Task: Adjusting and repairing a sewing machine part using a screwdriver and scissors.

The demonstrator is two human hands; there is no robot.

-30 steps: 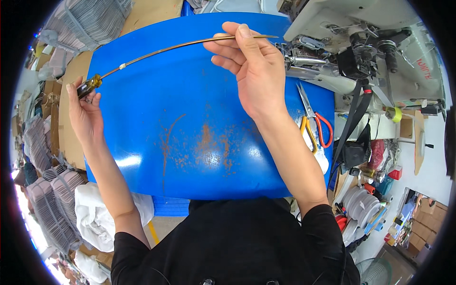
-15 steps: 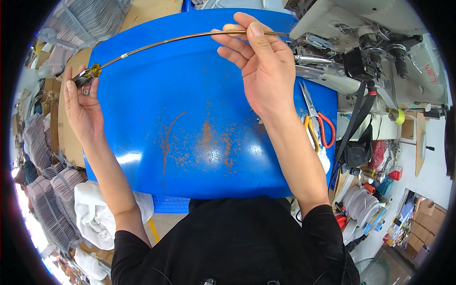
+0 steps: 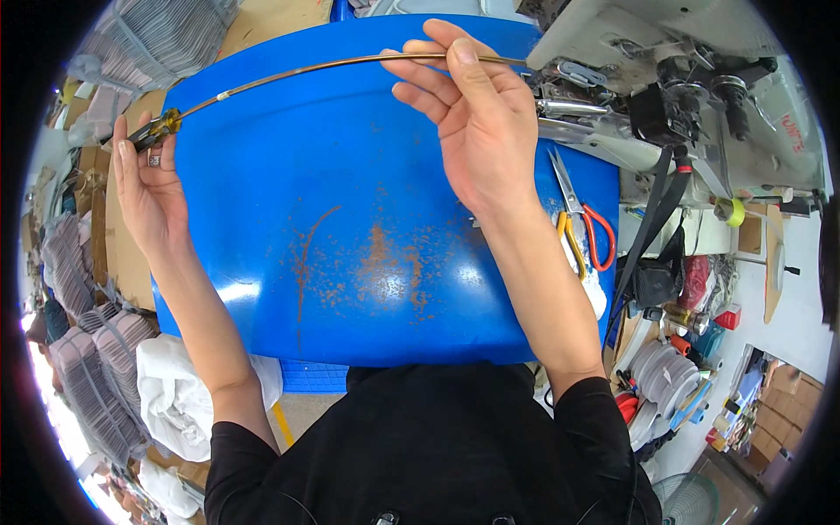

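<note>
A long-shafted screwdriver (image 3: pixel 297 70) spans the far side of the blue table, its thin brownish metal shaft appearing bowed in this wide view. At the left end, my left hand (image 3: pixel 153 188) is closed round its dark and yellow handle (image 3: pixel 156 131). My right hand (image 3: pixel 490 131) pinches the shaft between thumb and fingers toward the other end, its remaining fingers loosely curled. Beyond that hand the shaft reaches the sewing machine's edge, where I cannot make out the tip. Close to the handle, a small pale patch shows on the shaft.
Rust-coloured flakes and a curved brown streak mark the blue tabletop (image 3: pixel 227 219). Scissors (image 3: pixel 569 188) with red and yellow on their handles lie at its right edge. A sewing machine (image 3: pixel 665 105) stands at the far right. Bundled pale stacks (image 3: pixel 166 44) are piled at left.
Both hands and the screwdriver have shifted slightly left and farther away. The grip at each end looks the same.
</note>
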